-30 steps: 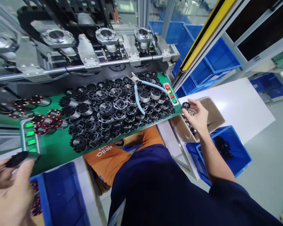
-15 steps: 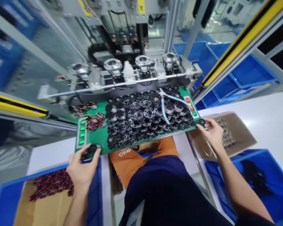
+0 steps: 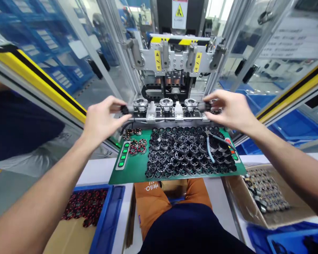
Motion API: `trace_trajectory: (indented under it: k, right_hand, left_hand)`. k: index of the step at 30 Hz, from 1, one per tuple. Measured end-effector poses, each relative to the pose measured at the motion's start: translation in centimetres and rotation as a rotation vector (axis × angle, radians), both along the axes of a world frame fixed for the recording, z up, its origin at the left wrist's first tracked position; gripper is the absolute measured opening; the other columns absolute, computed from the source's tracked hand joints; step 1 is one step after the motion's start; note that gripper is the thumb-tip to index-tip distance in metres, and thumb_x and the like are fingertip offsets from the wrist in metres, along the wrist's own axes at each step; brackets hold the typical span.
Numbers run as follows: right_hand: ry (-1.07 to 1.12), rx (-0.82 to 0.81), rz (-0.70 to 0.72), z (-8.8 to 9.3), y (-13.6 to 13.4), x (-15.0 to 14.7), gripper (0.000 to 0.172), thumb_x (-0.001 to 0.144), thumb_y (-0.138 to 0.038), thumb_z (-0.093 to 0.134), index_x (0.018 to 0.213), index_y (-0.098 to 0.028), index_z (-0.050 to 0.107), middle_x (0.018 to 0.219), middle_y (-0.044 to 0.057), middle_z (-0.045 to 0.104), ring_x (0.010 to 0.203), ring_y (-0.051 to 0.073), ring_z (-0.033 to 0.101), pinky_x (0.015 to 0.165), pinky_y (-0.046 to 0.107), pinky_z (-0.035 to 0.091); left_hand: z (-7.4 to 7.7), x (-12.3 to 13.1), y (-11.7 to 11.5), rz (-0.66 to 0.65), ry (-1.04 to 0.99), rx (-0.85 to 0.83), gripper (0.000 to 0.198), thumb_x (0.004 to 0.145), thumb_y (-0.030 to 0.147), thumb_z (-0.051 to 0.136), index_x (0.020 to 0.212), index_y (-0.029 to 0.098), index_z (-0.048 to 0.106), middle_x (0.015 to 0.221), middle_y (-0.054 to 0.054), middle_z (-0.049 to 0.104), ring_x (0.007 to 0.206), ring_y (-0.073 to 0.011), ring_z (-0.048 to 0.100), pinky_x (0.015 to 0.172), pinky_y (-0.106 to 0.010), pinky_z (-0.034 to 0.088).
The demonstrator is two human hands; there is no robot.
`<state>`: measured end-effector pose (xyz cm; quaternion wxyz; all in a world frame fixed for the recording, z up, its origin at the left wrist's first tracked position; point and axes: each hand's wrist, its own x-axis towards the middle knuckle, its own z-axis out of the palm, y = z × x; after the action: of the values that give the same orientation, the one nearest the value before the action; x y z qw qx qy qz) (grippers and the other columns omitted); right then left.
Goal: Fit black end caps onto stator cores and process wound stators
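Both my arms reach forward over the green tray (image 3: 137, 169) toward the machine's row of round metal fixtures (image 3: 166, 104). My left hand (image 3: 102, 118) pinches a small black ring part (image 3: 125, 109) at the left end of that row. My right hand (image 3: 229, 109) grips another black ring part (image 3: 205, 106) at the right end, beside the rightmost fixture (image 3: 190, 103). Several black and metal ring parts (image 3: 185, 153) cover the tray, and blue-handled cutters (image 3: 210, 144) lie on them.
Copper-wound rings (image 3: 135, 145) sit on the tray's left near a strip of green lights (image 3: 122, 159). A blue bin (image 3: 103, 218) with wound rings is at lower left, a cardboard box (image 3: 267, 197) of parts at lower right. Yellow-black light-curtain bars (image 3: 39, 81) flank the machine.
Both hands rose from the tray's front corners and moved forward to the machine's fixture row, each carrying a black ring part. My head lifted toward the machine.
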<state>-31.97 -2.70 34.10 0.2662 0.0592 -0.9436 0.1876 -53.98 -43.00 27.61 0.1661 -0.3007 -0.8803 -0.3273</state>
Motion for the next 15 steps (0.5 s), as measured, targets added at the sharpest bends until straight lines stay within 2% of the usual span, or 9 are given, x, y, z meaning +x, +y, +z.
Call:
trace_trajectory:
  k: [2, 3, 5, 7, 9, 12, 15]
  right_hand:
    - [-0.152, -0.005, 0.009, 0.3, -1.9, -7.1, 0.045, 0.089, -0.016, 0.088, 0.135, -0.015, 0.088, 0.126, 0.011, 0.092, 0.097, 0.025, 0.086, 0.095, 0.041, 0.072]
    - [-0.224, 0.055, -0.017, 0.1, -2.8, -10.4, 0.046, 0.094, -0.015, 0.087, 0.140, -0.013, 0.087, 0.133, 0.013, 0.091, 0.102, 0.026, 0.087, 0.101, 0.043, 0.072]
    - [-0.327, 0.179, -0.064, -0.8, -4.3, -16.0, 0.044, 0.101, -0.014, 0.086, 0.144, -0.012, 0.084, 0.142, 0.015, 0.089, 0.116, 0.029, 0.086, 0.113, 0.045, 0.068]
    - [-0.364, 0.250, -0.094, -2.0, -5.3, -20.0, 0.040, 0.104, -0.016, 0.087, 0.144, -0.012, 0.083, 0.142, 0.017, 0.087, 0.129, 0.032, 0.083, 0.121, 0.049, 0.066]
    - [-0.403, 0.305, -0.114, -3.2, -5.8, -22.7, 0.036, 0.109, -0.025, 0.089, 0.142, -0.014, 0.081, 0.143, 0.015, 0.085, 0.134, 0.032, 0.081, 0.121, 0.054, 0.067]
    - [-0.476, 0.384, -0.125, -4.5, -5.8, -24.9, 0.037, 0.115, -0.040, 0.086, 0.144, -0.018, 0.079, 0.148, 0.012, 0.080, 0.134, 0.031, 0.080, 0.118, 0.057, 0.070]
    - [-0.527, 0.439, -0.112, -4.9, -5.2, -26.0, 0.039, 0.116, -0.042, 0.086, 0.145, -0.018, 0.079, 0.150, 0.013, 0.079, 0.136, 0.032, 0.080, 0.118, 0.057, 0.070]
  left_hand:
    - [1.4, -4.0, 2.8, 0.002, -0.006, -0.122, 0.056, 0.087, 0.030, 0.095, 0.141, 0.024, 0.082, 0.136, -0.008, 0.092, 0.121, -0.0292, 0.089, 0.122, -0.047, 0.067]
    - [1.7, -5.8, 4.1, 0.004, -0.020, -0.144, 0.059, 0.085, 0.025, 0.096, 0.143, 0.024, 0.082, 0.134, -0.009, 0.092, 0.120, -0.0304, 0.089, 0.121, -0.047, 0.067]
    - [1.4, -9.1, 6.2, 0.021, -0.088, -0.209, 0.060, 0.087, 0.021, 0.095, 0.145, 0.023, 0.081, 0.136, -0.010, 0.092, 0.124, -0.0312, 0.089, 0.120, -0.047, 0.067]
    - [0.5, -11.5, 7.5, 0.038, -0.138, -0.244, 0.052, 0.089, 0.022, 0.094, 0.139, 0.022, 0.084, 0.135, -0.011, 0.092, 0.125, -0.0326, 0.088, 0.118, -0.046, 0.067]
    - [-0.5, -13.3, 8.0, 0.047, -0.165, -0.260, 0.046, 0.089, 0.024, 0.095, 0.134, 0.021, 0.086, 0.132, -0.013, 0.092, 0.124, -0.0343, 0.088, 0.114, -0.047, 0.068]
    - [-1.7, -15.2, 7.9, 0.029, -0.195, -0.290, 0.047, 0.090, 0.027, 0.095, 0.136, 0.021, 0.088, 0.128, -0.014, 0.092, 0.122, -0.0344, 0.087, 0.110, -0.046, 0.067]
    - [-2.1, -16.9, 7.7, -0.028, -0.215, -0.327, 0.050, 0.089, 0.029, 0.096, 0.139, 0.023, 0.088, 0.127, -0.012, 0.092, 0.122, -0.0325, 0.086, 0.111, -0.045, 0.064]
